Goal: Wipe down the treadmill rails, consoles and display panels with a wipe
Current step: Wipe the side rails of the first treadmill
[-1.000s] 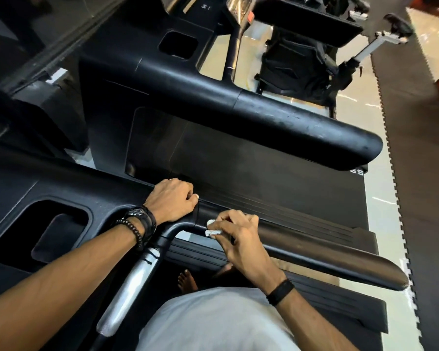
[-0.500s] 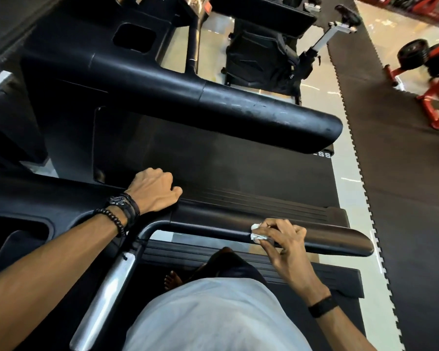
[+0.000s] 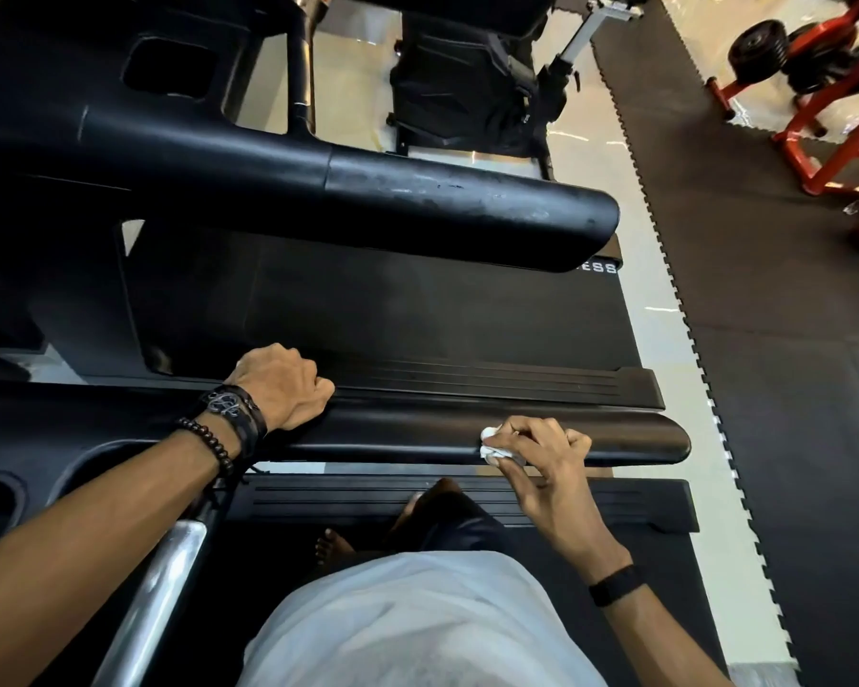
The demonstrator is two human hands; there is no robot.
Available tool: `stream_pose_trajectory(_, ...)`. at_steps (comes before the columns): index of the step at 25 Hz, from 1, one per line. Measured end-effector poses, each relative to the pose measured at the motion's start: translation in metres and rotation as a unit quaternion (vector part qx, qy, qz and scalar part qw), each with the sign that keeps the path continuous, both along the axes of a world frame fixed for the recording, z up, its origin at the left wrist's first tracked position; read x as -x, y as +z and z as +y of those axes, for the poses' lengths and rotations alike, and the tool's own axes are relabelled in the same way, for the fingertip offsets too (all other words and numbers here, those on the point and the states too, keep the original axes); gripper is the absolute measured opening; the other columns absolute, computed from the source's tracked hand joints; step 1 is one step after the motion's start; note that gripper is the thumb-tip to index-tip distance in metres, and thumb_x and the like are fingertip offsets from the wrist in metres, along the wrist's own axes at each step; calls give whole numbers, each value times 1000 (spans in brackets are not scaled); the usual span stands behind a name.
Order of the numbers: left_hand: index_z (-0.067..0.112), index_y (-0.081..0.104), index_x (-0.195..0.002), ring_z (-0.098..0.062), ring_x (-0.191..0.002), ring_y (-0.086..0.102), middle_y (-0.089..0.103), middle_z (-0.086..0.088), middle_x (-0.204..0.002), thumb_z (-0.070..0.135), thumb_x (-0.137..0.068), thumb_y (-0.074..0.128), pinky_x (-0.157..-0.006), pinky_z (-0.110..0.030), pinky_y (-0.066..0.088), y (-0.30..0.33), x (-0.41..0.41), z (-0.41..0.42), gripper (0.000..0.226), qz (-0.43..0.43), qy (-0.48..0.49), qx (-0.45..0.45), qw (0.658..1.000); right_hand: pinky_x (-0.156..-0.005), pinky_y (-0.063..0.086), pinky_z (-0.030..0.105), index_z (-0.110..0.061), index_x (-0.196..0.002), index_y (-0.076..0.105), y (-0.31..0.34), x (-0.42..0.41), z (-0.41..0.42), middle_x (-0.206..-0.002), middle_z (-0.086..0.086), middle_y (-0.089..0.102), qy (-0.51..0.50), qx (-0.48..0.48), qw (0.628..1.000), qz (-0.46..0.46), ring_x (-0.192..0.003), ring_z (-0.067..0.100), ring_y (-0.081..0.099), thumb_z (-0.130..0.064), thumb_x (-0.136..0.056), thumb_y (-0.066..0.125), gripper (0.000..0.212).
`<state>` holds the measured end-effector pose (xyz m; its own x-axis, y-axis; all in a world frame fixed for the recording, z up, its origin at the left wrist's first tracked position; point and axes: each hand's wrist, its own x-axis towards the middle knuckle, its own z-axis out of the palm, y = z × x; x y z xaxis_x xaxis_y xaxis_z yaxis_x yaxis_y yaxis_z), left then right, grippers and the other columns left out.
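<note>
Hands: right hand (image 3: 546, 468), lower right of centre, fingers curled over a crumpled white wipe (image 3: 496, 446) and pressing it against the near rail (image 3: 417, 433); left hand (image 3: 283, 384), centre left, fingers curled over the top of the same rail, gripping it, with nothing else in its hold.

Wipe: small white wad, mostly hidden under the right fingers, in contact with the front face of the near rail, toward that rail's rounded end (image 3: 665, 441).

Near rail: black padded bar running across the middle of the frame from left to right, between the two hands.

Far rail (image 3: 442, 210): thicker black padded bar across the upper half, with pale scuffs on its top.

Belt (image 3: 417, 309): black running surface between the two rails, white lettering partly visible at its right edge.

Left wrist: dark strap bracelet (image 3: 234, 409) and a string of dark beads (image 3: 209, 441). Right wrist: black band (image 3: 613, 585).

Silver bar (image 3: 155, 597): polished metal tube, lower left, below the left forearm.

Person: white shirt (image 3: 407, 622) at bottom centre, bare toes (image 3: 331, 542) on a black deck below the near rail.

Surroundings: dark interlocking floor mats (image 3: 764, 290) on the right; red metal rack (image 3: 824, 116) with a black weight plate (image 3: 757, 44) at upper right; black machine (image 3: 467, 86) at top centre.
</note>
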<state>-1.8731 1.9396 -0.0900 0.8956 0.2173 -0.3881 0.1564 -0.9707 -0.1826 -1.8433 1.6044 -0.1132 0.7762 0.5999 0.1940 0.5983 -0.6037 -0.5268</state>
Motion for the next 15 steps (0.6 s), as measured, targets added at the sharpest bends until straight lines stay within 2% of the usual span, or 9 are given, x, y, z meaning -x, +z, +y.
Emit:
stream_pose_trajectory(5,15,55,-65,-22,-73,63,59,-2,-67,42,-102,23,-68,-33,56,2,9,-10,55,5,8,-18,1000,-89,23,31,-37,-113,67,-4,-5,-11,-113,-18,57,15,-24,1000,-7,-100,7,53,-7,-84,79,44)
stream_pose_trajectory(7,15,59,-71,-25,-77,67,63,-2,-72,48,-103,19,-71,-36,59,1,18,-19,61,1,31,-36,999,-90,22,30,-34,-114,69,-6,-11,-25,-114,-17,58,17,-29,999,-9,-100,7,53,-6,-83,80,44)
stream_pose_trajectory(9,17,60,-77,-25,-87,67,65,-1,-81,56,-103,18,-79,-39,56,-4,25,-35,63,-34,74,-17,997,-89,22,29,-33,-113,70,-7,-20,-43,-114,-16,58,14,-30,999,-16,-100,6,53,-6,-83,80,42)
stream_pose_trajectory(11,20,66,-93,-26,-97,65,68,-2,-95,66,-99,14,-87,-40,51,-9,26,-64,69,-84,94,26,992,-89,21,27,-33,-112,69,-6,-29,-64,-114,-16,59,3,-28,999,-16,-99,6,53,-7,-83,80,41)
stream_pose_trajectory(13,20,66,-115,-25,-109,63,68,-2,-112,72,-94,5,-96,-45,45,-16,24,-97,82,-130,63,59,988,-92,20,25,-34,-111,69,-6,-36,-82,-113,-16,59,-8,-26,999,-24,-99,7,54,-9,-84,79,38)
stream_pose_trajectory(15,17,59,-135,-23,-125,56,63,-2,-133,71,-91,1,-108,-47,37,-21,13,-131,91,-121,44,97,987,-90,20,25,-34,-109,69,-6,-41,-101,-114,-16,59,-22,-20,999,-33,-100,5,52,-11,-84,79,35)
